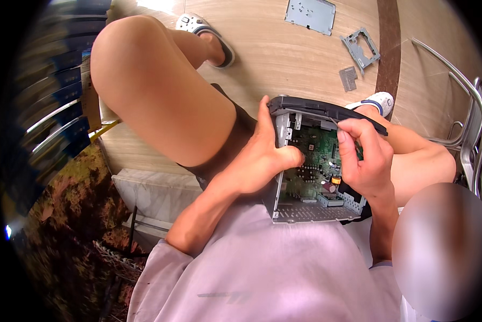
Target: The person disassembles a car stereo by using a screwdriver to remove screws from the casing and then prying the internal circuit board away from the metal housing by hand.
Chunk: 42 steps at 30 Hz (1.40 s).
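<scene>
An opened electronic unit with a green circuit board (pixel 313 155) inside a grey metal chassis (pixel 311 216) rests on my lap. Its curved black front panel (pixel 321 109) points away from me. My left hand (pixel 257 150) grips the chassis's left wall, with the thumb over the board and a finger up against the panel's left end. Above the board's right part, my right hand (pixel 364 155) is closed in a pinch on a thin metal tool (pixel 334 122). The tool's tip reaches the inner edge of the front panel; its kind cannot be made out.
On the floor ahead lie a flat metal cover (pixel 310 16), a metal bracket frame (pixel 361 49) and a small perforated plate (pixel 348 79). A chrome tube frame (pixel 474 112) stands at the right. Shelving with dark boxes (pixel 69 86) is at the left. A blurred oval covers the lower right.
</scene>
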{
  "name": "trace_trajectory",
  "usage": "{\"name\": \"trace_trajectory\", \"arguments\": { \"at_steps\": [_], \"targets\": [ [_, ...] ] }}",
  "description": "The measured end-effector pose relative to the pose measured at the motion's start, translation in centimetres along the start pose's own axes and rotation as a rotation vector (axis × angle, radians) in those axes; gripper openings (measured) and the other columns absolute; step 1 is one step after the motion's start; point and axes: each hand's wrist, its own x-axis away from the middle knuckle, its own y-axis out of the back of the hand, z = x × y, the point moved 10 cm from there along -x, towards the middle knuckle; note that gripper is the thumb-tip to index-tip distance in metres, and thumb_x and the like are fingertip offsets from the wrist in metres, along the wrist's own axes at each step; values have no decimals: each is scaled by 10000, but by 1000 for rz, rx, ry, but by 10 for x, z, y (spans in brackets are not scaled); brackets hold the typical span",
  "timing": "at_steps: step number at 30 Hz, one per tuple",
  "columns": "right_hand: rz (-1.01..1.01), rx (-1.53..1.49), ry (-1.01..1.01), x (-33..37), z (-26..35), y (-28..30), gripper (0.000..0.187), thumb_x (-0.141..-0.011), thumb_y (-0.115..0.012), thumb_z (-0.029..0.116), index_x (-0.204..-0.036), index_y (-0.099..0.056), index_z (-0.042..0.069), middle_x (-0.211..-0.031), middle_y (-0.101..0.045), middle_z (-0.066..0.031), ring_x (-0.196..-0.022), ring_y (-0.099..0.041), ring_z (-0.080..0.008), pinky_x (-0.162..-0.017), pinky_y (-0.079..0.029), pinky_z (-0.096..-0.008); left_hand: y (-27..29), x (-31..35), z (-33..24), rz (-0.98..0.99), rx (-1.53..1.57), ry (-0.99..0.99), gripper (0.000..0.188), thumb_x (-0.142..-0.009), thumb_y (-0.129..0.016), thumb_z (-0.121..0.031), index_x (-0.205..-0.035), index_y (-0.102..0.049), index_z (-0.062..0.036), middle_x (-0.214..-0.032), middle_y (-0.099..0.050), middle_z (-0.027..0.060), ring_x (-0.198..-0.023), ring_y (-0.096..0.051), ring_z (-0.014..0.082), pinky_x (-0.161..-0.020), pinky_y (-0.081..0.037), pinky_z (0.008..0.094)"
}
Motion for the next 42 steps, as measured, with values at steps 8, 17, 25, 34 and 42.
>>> {"name": "trace_trajectory", "arguments": {
  "at_steps": [8, 17, 25, 34, 42],
  "targets": [
    [-85, -82, -258, 22, -11, -5, 114, -973, -648, 19, -1081, -624, -8, -851, -709, -138, -682, -701, -244, -617, -547, -336, -2, 3, 2, -105, -204, 28, 1253, -775, -758, -393, -1542, 63, 163, -1510, -376, 319, -1444, -381, 373, -1205, -287, 392],
    [-306, -81, -251, 50, -21, 5, 123, -961, -679, 17, -1075, -659, -25, -858, -717, -111, -642, -667, -138, -576, -538, -271, -13, 1, 1, -151, -373, 39, 1287, -808, -761, -497, -1545, 56, 170, -1528, -352, 342, -1455, -365, 405, -1206, -285, 419],
    [-327, -252, -302, 62, -44, -7, 119, -948, -674, 14, -1063, -658, -13, -871, -725, -137, -670, -719, -197, -595, -567, -301, -16, 11, -11, -194, -652, -65, 1129, -904, -658, -552, -1561, -75, 158, -1457, -463, 334, -1332, -500, 445, -1117, -398, 451],
    [-221, -196, -148, 43, -21, -33, 147, -938, -661, -2, -1082, -633, 1, -886, -707, -179, -764, -731, -323, -661, -573, -373, -13, -1, -36, -247, -874, -474, 469, -919, -648, -261, -1308, -648, 1, -1271, -640, 218, -1124, -627, 420, -953, -512, 452],
    [-20, -241, -335, 64, -23, -51, 133, -930, -638, -13, -1053, -591, 4, -915, -701, -215, -821, -713, -412, -672, -572, -437, -75, 37, -75, 302, -1112, -1312, 305, -905, -683, -318, -834, -679, -21, -1034, -684, 157, -1079, -635, 363, -1007, -504, 525]
  ]
}}
